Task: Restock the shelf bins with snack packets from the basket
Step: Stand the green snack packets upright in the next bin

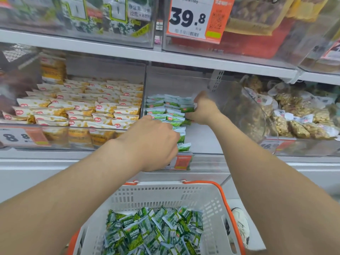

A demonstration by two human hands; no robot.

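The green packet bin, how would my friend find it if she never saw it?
Find the big orange 39.8 price tag. Among the clear bins on the shelf below it, take the middle bin. Only it holds green packets; the left bin has yellow packets, the right one brown nut bags.

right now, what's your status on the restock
Left grip curled on green packets at the bin front, right grip pinching packets further back. Bin's right half bare; basket holds plenty more. Nothing in the way.
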